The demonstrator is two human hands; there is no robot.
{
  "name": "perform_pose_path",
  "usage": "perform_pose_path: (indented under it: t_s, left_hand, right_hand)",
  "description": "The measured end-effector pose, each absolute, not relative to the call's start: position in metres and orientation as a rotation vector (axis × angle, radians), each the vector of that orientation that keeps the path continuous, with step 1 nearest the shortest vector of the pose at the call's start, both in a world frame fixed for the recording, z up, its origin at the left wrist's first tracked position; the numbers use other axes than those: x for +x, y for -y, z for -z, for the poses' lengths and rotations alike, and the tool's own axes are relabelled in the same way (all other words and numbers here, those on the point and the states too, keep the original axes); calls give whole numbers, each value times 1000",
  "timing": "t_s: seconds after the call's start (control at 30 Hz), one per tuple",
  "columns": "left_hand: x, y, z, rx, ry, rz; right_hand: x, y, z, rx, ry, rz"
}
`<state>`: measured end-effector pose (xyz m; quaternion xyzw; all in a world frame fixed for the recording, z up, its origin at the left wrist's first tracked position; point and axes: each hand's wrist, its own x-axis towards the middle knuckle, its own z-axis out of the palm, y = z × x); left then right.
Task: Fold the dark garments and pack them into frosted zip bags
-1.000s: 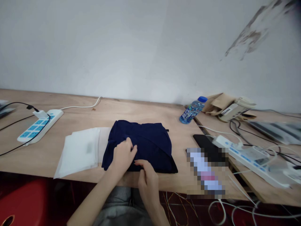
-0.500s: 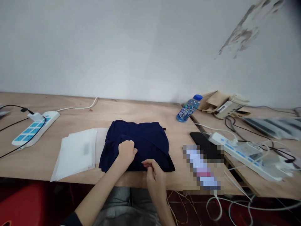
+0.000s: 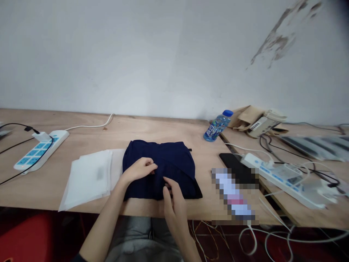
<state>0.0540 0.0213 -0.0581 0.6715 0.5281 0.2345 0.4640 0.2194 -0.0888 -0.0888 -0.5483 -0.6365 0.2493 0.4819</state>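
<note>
A navy blue folded garment (image 3: 160, 153) lies on the wooden table in front of me, its exact kind unclear. Under its lower right corner a black edge (image 3: 197, 191) shows. My left hand (image 3: 140, 169) rests over the left middle of the cloth, fingers loosely bent and thumb pointing right, with no cloth visibly gripped. Lower and to the right, my right hand (image 3: 174, 198) is over the garment's near edge, thumb and fingers apart. Some of its fingertips are hidden. Left of the cloth lies a stack of white translucent plastic bags (image 3: 91, 173).
A power strip (image 3: 40, 151) lies at the left and another (image 3: 283, 180) at the right, with cables. A blue-capped bottle (image 3: 217, 126), a black phone-like slab (image 3: 237, 169) and a blurred-out device (image 3: 234, 196) are on the right. A brown paper bag (image 3: 247, 116) stands behind.
My left hand has moved up and left, its fist loosened. My right hand has opened and shifted slightly left. The garment's lower left part, spread outward before, now lies drawn in.
</note>
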Motion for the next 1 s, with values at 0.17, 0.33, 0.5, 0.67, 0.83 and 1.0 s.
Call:
perform_pose_path:
  t_s: [0.17,0.33,0.5,0.67,0.83,1.0]
  left_hand:
    - [6,-13,76,1654,-1506,-606]
    - [9,12,79,1773,-1750,-909]
    - [47,25,95,2315,-1488,-846]
    - [61,21,116,2532,-1518,-538]
    - [57,23,107,2524,-1555,-558]
    - [22,38,94,2216,-1906,-942]
  right_hand:
    - [202,94,90,-1208,1849,-589]
    - [188,94,100,-1173,1874,-585]
    - [194,78,105,-1358,1589,-576]
    - [208,47,107,-1510,1536,-759]
    - [209,22,105,-1672,1655,-630]
    - [192,19,100,-1725,1808,-416]
